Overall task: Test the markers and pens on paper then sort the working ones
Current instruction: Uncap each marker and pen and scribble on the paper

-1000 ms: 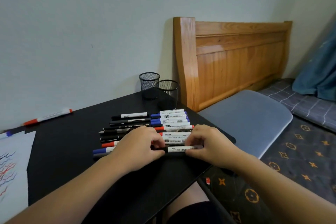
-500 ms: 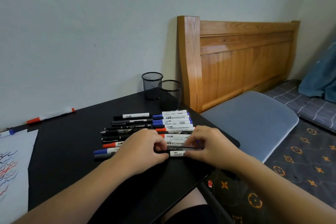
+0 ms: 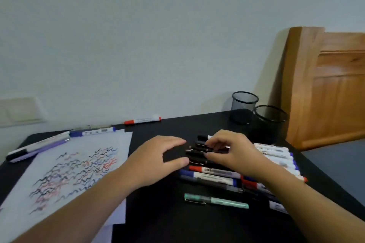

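Note:
A row of markers and pens (image 3: 237,173) lies side by side on the black table (image 3: 167,223), with white barrels and red, blue or black caps. My right hand (image 3: 233,153) reaches over the row, its thumb and fingertips pinched around the black pens (image 3: 197,153) at the far end. My left hand (image 3: 158,157) hovers just left of those pens, fingers spread in a C and holding nothing. A teal pen (image 3: 215,201) lies alone in front of the row. The test paper (image 3: 118,142), covered with wavy red, blue and black lines, lies at the left.
Two black mesh cups (image 3: 245,106) (image 3: 271,122) stand at the table's back right, beside a wooden headboard (image 3: 325,94). A red-capped marker (image 3: 142,120) lies by the wall. A blue marker (image 3: 92,132), a purple pen (image 3: 39,150) and a black-capped marker (image 3: 29,148) lie at the paper's top.
The view has swung left, bringing the paper into sight. Both hands left the nearest marker and moved to the black pens at the far end of the row.

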